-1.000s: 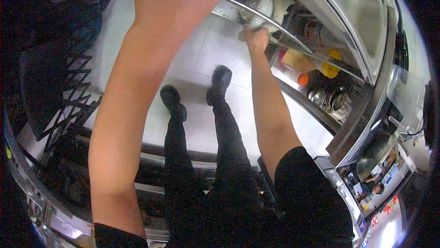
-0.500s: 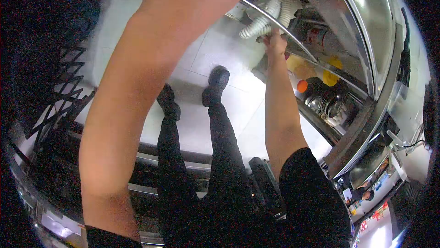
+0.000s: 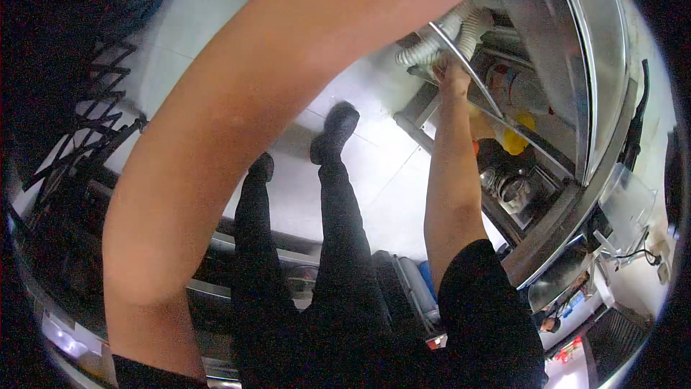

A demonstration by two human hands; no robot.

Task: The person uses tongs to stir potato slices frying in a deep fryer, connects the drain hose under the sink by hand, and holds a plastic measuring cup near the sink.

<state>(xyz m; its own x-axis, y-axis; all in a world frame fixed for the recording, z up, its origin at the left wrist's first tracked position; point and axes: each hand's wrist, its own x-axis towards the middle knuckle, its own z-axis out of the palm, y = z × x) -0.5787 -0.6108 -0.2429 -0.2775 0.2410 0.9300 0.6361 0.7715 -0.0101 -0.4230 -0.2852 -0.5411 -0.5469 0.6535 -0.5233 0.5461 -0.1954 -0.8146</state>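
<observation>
My right hand (image 3: 453,78) reaches down at the upper right, its fingers closed around the lower part of a white ribbed hose (image 3: 468,33). A second bend of ribbed hose (image 3: 417,53) curves out to the left, just beside the fingers. A thin metal rail (image 3: 468,69) crosses in front of the hose and close to my wrist. My left forearm (image 3: 288,58) sweeps across the view toward the top edge; my left hand lies beyond the frame, so its fingers are hidden.
A steel counter edge (image 3: 581,65) curves along the right. Below it are a yellow item (image 3: 520,135), a white-and-red container (image 3: 507,87) and metal bowls (image 3: 511,186). A black folding lattice (image 3: 108,101) stands left. Pale tiled floor (image 3: 381,166) lies under my shoes.
My left forearm has swung right and up, taking the hand out of the frame. My right hand stays at the hose, appearing slightly lower and further right as the view shifts.
</observation>
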